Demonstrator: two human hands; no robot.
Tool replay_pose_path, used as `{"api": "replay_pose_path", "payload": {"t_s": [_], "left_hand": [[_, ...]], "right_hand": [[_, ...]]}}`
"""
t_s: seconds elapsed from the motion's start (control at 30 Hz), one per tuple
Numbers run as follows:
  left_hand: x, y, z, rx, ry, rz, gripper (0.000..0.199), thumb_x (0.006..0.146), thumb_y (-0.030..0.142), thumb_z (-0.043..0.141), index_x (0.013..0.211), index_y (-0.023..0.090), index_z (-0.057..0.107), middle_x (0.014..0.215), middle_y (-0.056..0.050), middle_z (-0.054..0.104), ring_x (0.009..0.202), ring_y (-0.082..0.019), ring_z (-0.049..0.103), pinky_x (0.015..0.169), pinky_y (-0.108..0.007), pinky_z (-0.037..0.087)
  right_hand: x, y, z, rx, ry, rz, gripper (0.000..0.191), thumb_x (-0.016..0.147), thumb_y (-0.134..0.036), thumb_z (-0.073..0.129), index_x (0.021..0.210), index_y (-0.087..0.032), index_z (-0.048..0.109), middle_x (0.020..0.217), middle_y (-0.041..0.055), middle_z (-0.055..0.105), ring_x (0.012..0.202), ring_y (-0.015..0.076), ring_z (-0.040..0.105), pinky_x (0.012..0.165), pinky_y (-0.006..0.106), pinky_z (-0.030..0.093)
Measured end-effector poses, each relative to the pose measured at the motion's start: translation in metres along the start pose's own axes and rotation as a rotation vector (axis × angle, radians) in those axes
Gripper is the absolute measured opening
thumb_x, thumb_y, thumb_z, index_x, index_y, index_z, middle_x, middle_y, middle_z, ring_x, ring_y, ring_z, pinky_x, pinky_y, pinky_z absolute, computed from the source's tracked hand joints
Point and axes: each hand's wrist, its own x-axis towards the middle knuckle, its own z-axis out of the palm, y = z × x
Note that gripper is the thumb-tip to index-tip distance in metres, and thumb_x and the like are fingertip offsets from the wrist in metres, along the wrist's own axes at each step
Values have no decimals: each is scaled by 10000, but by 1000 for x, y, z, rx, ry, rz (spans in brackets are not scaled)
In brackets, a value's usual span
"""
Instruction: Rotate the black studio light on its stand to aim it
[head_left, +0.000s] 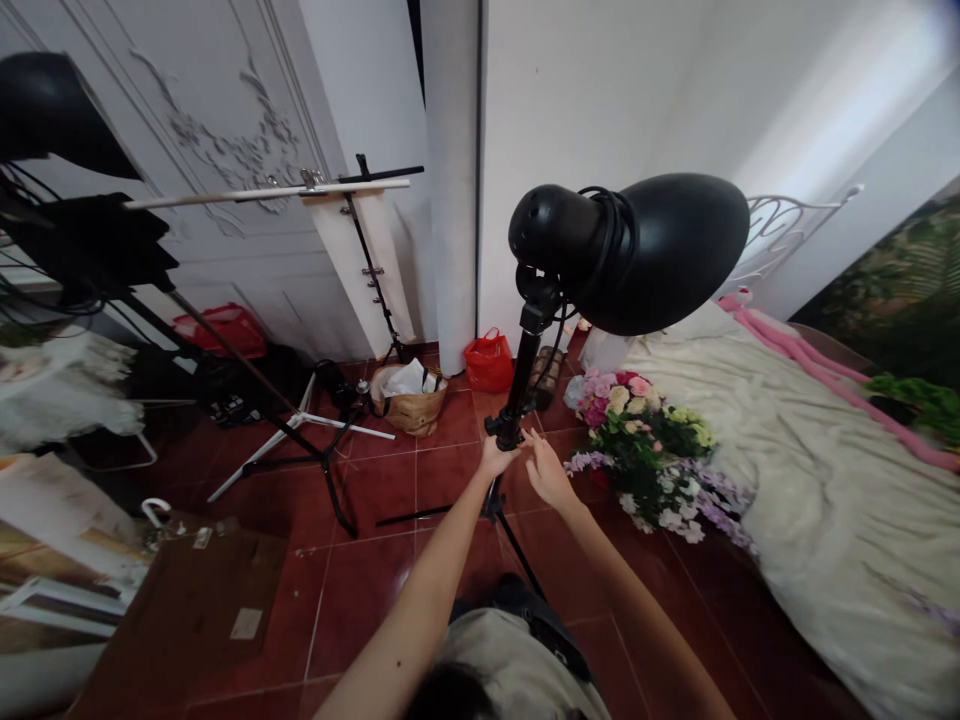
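A black studio lamp (660, 250) with a wide shade and a coiled cable tops a black light stand (523, 385) in front of me. My left hand (498, 458) is wrapped round the stand's pole, just under a clamp collar. At the right of the same collar is my right hand (546, 470), its fingers apart, the fingertips close to the pole or touching it. The stand's thin legs (517, 550) spread over the red tiled floor below my hands.
Flowers (649, 440) and a bed with a cream cover (810, 450) are on the right. A woven basket (411, 400), a red bag (489, 362) and another tripod (300, 445) stand ahead and left. Cardboard (187, 600) lies lower left.
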Motion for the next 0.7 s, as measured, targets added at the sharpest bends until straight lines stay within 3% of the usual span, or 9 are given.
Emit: {"api": "replay_pose_path", "payload": {"t_s": [0.1, 0.23, 0.47, 0.7], "left_hand": [[0, 0, -1, 90, -4, 42, 208, 524, 168, 746, 701, 91, 668, 765, -83, 683, 674, -160, 605, 713, -325, 493], [-2, 4, 1, 153, 39, 28, 145, 526, 105, 702, 661, 95, 650, 741, -75, 675, 665, -160, 604, 694, -315, 493], [-3, 3, 1, 179, 49, 42, 135, 533, 107, 689, 661, 97, 650, 727, -62, 668, 650, -146, 589, 675, -299, 489], [-2, 1, 0, 178, 33, 24, 194, 505, 205, 750, 629, 99, 646, 670, -51, 656, 612, -133, 569, 615, -265, 482]], "right_hand": [[13, 5, -2, 30, 25, 87, 312, 841, -178, 328, 1128, -159, 449, 1213, 139, 542, 1199, 207, 464, 1025, 411, 349], [34, 8, 1, 69, 32, 293, 297, 923, -317, 245, 1097, -153, 422, 989, 132, 631, 914, 207, 624, 812, 332, 469], [65, 4, 7, -144, -21, 492, 381, 953, -395, 174, 1098, -151, 429, 842, 128, 656, 773, 233, 648, 675, 295, 442], [97, 7, 0, -44, -271, 587, 287, 932, -329, 386, 1080, -109, 496, 883, 138, 636, 784, 195, 640, 691, 289, 471]]}}
